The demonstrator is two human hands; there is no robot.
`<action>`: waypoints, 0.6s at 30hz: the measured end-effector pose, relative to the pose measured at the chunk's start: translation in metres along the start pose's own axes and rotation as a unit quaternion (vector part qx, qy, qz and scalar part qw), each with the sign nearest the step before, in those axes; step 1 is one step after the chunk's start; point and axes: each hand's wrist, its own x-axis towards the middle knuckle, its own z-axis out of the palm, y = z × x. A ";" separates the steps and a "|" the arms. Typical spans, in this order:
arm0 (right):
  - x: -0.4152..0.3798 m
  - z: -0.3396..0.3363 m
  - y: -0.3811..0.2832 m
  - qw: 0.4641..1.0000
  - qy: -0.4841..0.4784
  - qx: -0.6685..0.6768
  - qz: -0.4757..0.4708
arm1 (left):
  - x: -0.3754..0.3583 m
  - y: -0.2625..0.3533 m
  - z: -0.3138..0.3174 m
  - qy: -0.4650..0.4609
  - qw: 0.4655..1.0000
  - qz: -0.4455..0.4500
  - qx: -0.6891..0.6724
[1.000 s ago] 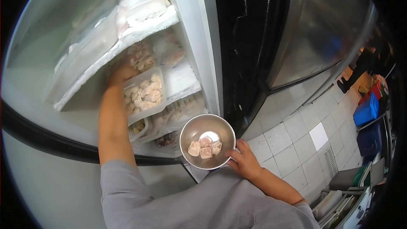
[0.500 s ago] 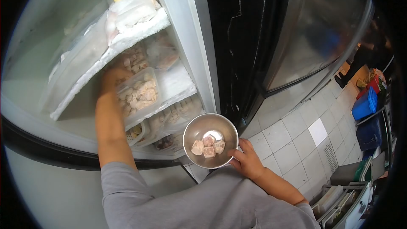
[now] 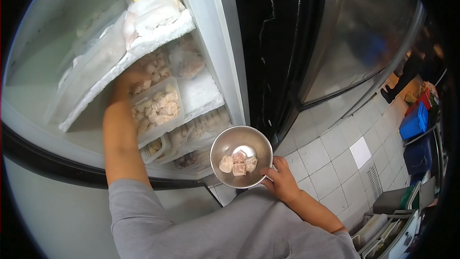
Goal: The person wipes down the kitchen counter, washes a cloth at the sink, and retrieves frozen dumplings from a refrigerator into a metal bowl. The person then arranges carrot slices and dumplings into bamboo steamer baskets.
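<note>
left hand: reaching into the freezer, at the near-left edge of the rear meat pieces. fingers shaded and blurred; not possible to say whether they grip a piece or are slack. right hand: curled on the metal bowl, thumb over the rim, grasp clear. bowl sits just left of the right hand, well apart from the left one, mouth up, outside the freezer.

handling notes (judgement): right hand best keeps the bowl level, thumb hooked over the rim, so the contents do not slide. bringing it nearer the left hand would shorten any carry. left hand should lift pieces by the sides, few at a time; frozen ones may cling together, and a hard tug could drag their neighbours along. forearm wants care over the front tub, which lies on the bowl side of the left hand, and fingers want clearance below the frosted upper shelf.

count:
- hands: two.
- metal bowl: one, at the right hand.
- meat in bowl: four pieces, clustered, left of the right thumb.
- front tub: one; pale pieces inside overlap, no reliable count.
- rear meat pieces: many, partly hidden by the left hand; uncounted.
- clear bag: one, to the right of the left hand, past the rear pieces.
</note>
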 end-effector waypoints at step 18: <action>-0.001 0.002 -0.002 1.000 -0.004 0.012 -0.022 | -0.025 0.015 0.021 0.066 0.994 -0.079 0.022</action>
